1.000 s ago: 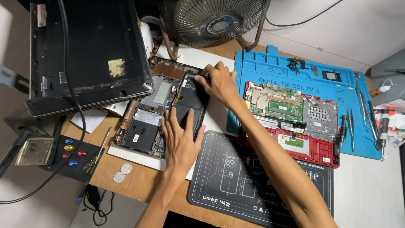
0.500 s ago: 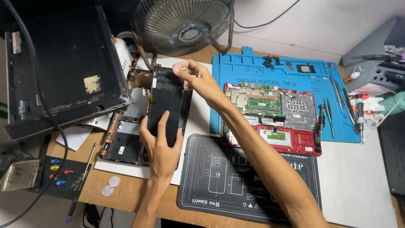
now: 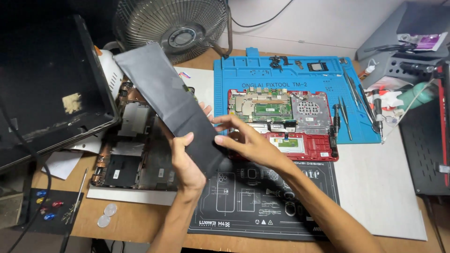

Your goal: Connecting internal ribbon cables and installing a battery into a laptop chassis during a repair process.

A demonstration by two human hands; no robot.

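Note:
A long flat dark grey battery pack (image 3: 164,93) is lifted off the opened laptop base (image 3: 133,150) and tilts up toward the fan. My left hand (image 3: 186,165) grips its near end from below. My right hand (image 3: 243,140) pinches the same near end from the right side. Under the pack, the laptop base shows bare boards and copper parts, with an empty dark bay where the pack hangs over it.
A black laptop lid (image 3: 47,89) leans at the left. A fan (image 3: 176,28) stands behind. A blue work mat (image 3: 290,75) carries a red opened laptop (image 3: 286,124) and several tools. A black mat (image 3: 262,197) lies in front. Two coins (image 3: 107,215) sit near the table's edge.
Both hands have lifted the battery pack out of the laptop base and raised it, its far end now tilted up. My right hand slid from the pack's far end to its near end.

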